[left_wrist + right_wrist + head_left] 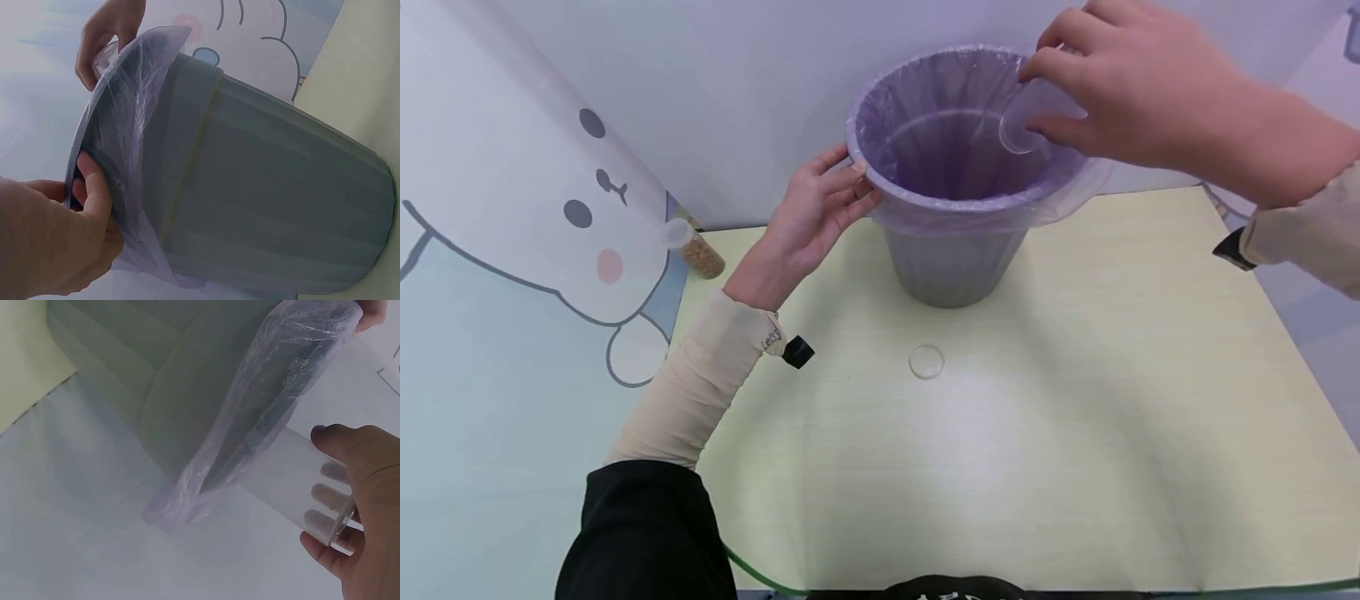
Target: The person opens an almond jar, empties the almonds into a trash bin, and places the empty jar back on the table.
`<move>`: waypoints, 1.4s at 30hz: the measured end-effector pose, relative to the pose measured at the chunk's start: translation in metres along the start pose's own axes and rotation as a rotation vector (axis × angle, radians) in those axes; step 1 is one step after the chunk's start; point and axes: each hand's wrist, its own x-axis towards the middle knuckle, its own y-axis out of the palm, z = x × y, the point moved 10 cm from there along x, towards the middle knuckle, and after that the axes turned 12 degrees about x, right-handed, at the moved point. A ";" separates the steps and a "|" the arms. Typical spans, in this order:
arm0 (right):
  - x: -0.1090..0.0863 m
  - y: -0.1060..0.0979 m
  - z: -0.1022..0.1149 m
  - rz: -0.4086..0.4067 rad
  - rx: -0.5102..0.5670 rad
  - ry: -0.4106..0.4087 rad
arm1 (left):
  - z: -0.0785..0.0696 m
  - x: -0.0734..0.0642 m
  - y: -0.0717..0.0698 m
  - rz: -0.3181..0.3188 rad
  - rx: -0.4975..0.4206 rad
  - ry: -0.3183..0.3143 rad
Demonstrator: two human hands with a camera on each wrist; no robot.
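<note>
A grey trash bin (951, 267), lined with a thin purple plastic bag (150, 94), stands upright toward the back of the table. My left hand (820, 208) grips the bin's rim at its left side, over the bag's folded edge. On the other side my right hand (1138, 96) holds a clear cylindrical jar (281, 472), fingers and thumb round its base end. The jar is tilted, its mouth pointing down into the bin's opening. Nothing shows inside the jar in the right wrist view. In front of the bin a clear round lid (927, 362) lies flat.
A clear jar of brown bits (696, 250) with a whitish lid stands at the table's back left corner. The pale wooden table (1075, 433) meets a wall with a cartoon animal (580, 192) drawn on it. A green cord (760, 577) runs along the front edge.
</note>
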 end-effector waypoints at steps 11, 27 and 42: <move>0.002 0.004 0.006 -0.003 -0.139 -0.109 | -0.001 0.002 0.002 -0.008 -0.007 0.011; -0.004 0.005 -0.013 0.026 0.085 0.096 | 0.003 0.005 0.010 0.006 0.004 0.002; -0.005 0.013 -0.036 0.089 0.307 0.425 | 0.002 0.002 0.006 -0.002 0.017 0.003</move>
